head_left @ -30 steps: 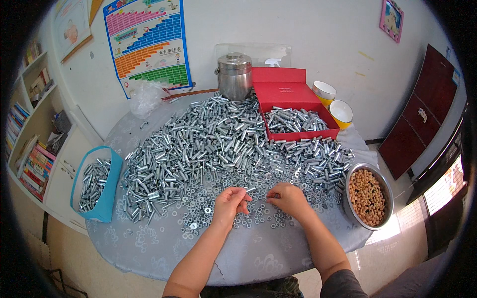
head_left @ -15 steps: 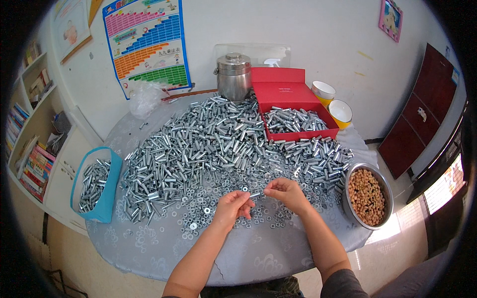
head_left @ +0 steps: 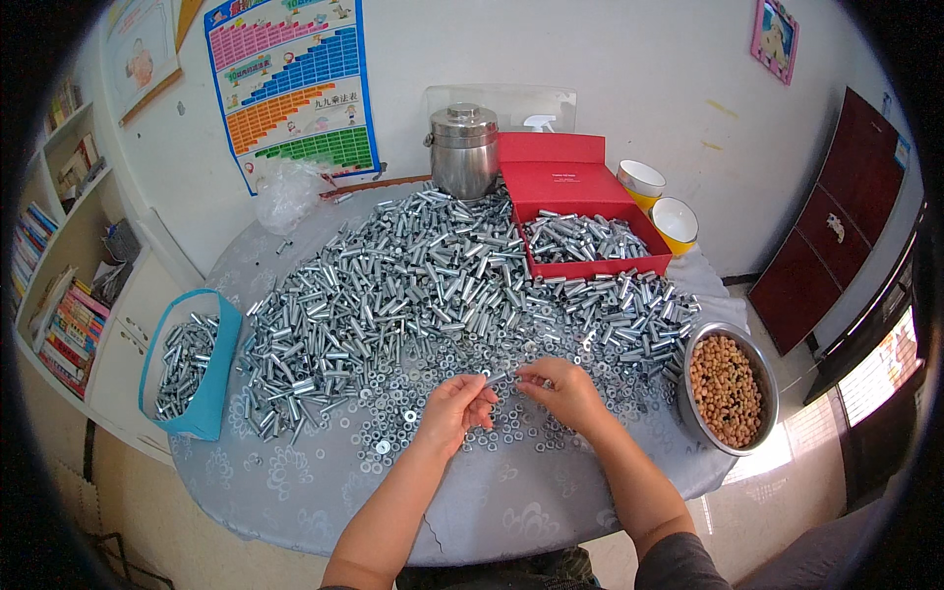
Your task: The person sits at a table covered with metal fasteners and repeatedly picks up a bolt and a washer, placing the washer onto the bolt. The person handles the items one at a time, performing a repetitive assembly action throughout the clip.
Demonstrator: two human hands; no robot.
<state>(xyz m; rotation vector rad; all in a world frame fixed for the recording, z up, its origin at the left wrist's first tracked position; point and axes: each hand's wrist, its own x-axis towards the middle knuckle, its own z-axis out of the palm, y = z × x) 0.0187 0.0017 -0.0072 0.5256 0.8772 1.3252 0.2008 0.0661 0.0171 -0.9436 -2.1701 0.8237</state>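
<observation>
One small bolt (head_left: 500, 376) is pinched between left hand (head_left: 454, 413) and right hand (head_left: 563, 391), fingers closed, just before the countless-piece metal heap (head_left: 413, 275); beside it one red box (head_left: 580, 221), two yellow bowls (head_left: 657, 202)

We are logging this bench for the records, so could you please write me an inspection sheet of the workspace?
Surface: round table under a pale patterned cover, near edge bare.
Job's things: a large heap of silver sleeves across the middle; loose washers strewn in front of it; one small metal piece held between both hands.
Clutter: red box with sleeves, blue bin with sleeves at the left edge, steel bowl of brown pieces, steel pot, two yellow cups, plastic bag.
Grippers: left hand and right hand pinch the piece above the washers.
Cables: nothing seen.
Surroundings: wall charts, bookshelf left, dark cabinet right.
</observation>
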